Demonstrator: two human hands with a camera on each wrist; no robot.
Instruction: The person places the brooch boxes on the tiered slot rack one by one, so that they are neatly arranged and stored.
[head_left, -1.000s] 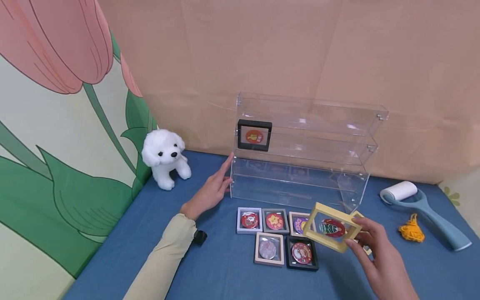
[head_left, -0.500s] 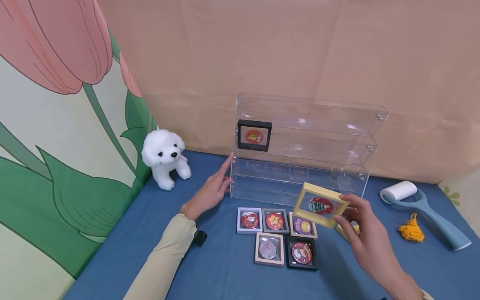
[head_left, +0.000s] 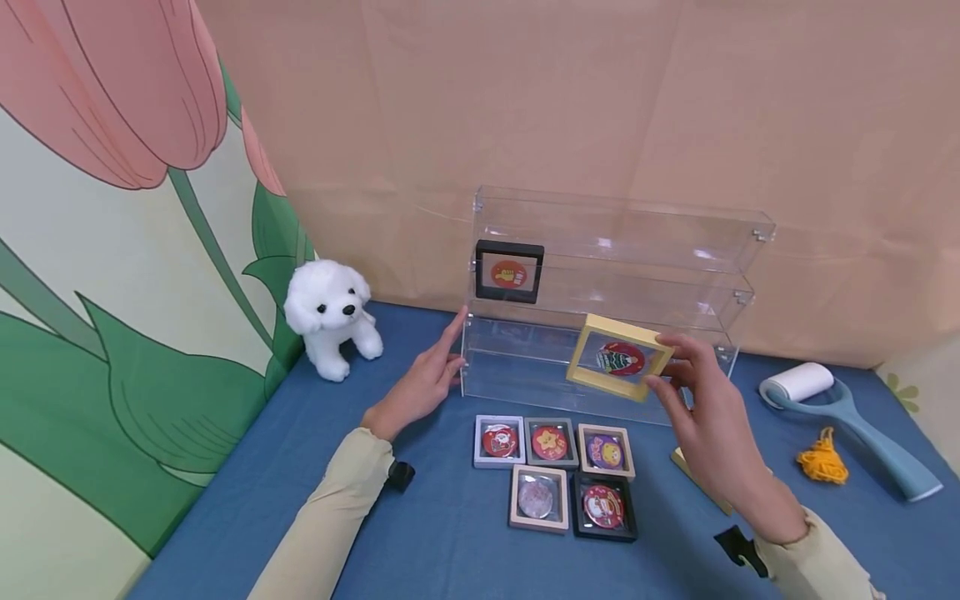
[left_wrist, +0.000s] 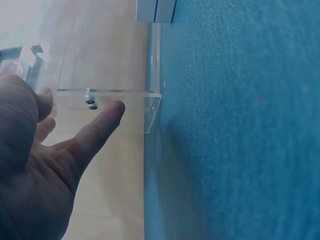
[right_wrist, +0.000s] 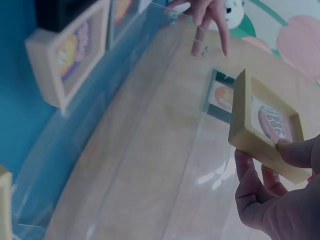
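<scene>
My right hand (head_left: 705, 417) pinches a yellow display frame (head_left: 591, 379) by its right edge. A red badge with a green tree sits inside that frame. It is held tilted in front of the lower tiers of a clear acrylic stand (head_left: 525, 379). At the stand's left side, my left hand (head_left: 420, 383) rests with fingers extended against the end panel; the left wrist view shows the thumb (left_wrist: 102, 125) near the panel's metal screws. A black frame (head_left: 509, 293) with a thumbs-up badge stands at the left of an upper tier.
Several framed badges lie in two rows before the stand, among them a lilac frame (head_left: 477, 442) and a black frame (head_left: 630, 521). Another yellow frame (head_left: 697, 479) is partly hidden under my right arm. A lint roller (head_left: 877, 433), orange yarn (head_left: 823, 460) and a white plush dog (head_left: 330, 312) flank the stand.
My right hand has carried the yellow frame up, leftward and away from me, from above the framed badges to before the stand. My left hand has stayed in place.
</scene>
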